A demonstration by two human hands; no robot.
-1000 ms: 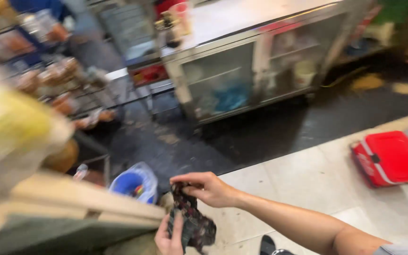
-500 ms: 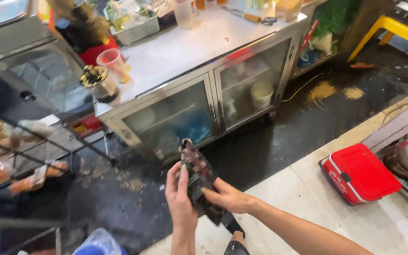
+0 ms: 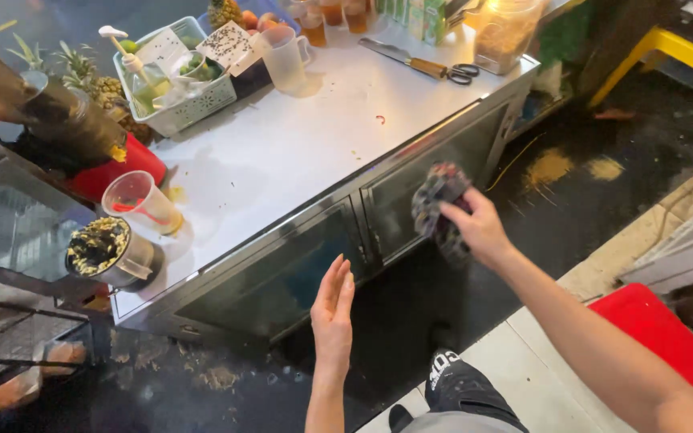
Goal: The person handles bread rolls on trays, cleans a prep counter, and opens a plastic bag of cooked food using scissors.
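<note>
Head view: a person is standing in front of a stainless steel bench [image 3: 298,152] at a drinks stall, looking down at both bare hands. The right hand [image 3: 479,228] is closing its fingers around a dark, patterned cloth [image 3: 436,207], which is bunched up and hanging in the air just in front of the bench's right cabinet door [image 3: 431,164], below the near edge of the top. The left hand [image 3: 333,309] is holding nothing: it is open and flat, fingers together and pointing up, hovering in front of the left cabinet door [image 3: 274,277]. On the bench top, a clear plastic cup [image 3: 139,200] and a metal container of pulp [image 3: 110,252] are sitting at the near left end, a pale green basket [image 3: 178,84] of utensils is standing at the far left with pineapples [image 3: 90,72] beside it, a clear jug [image 3: 286,60] is standing further right, and a knife [image 3: 407,58] and scissors [image 3: 463,74] are lying at the far right. The middle of the top is showing small red spots. A red box [image 3: 655,329] is lying on the floor to the right. Judging by the grip, the cloth is being carried towards the steel surfaces; a wipe would call for spreading it flat and pressing it to the bench or door.
</note>
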